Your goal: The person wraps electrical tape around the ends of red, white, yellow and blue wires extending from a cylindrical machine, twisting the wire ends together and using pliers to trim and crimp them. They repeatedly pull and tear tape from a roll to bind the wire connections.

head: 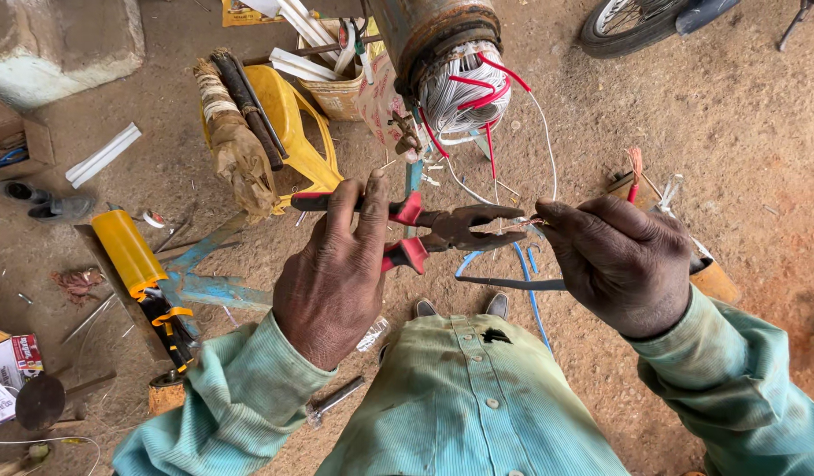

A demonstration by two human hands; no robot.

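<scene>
My left hand [336, 273] grips the red handles of rusty combination pliers [451, 227], whose jaws point right. The jaws close on thin copper wire ends [523, 224] that my right hand [618, 260] pinches between thumb and fingers. A blue wire [523, 264] hangs below the jaws. Above stands a rusty motor body [429, 31] with white windings [464, 88] and red and white leads coming out of its open end.
A yellow grease gun [129, 251] lies on blue metal at left, beside a yellow plastic stool [288, 123] with cloth-wrapped tools. A basket [332, 88] with white tubes stands behind. A motorcycle wheel [632, 22] is at the top right. Dirt floor all around.
</scene>
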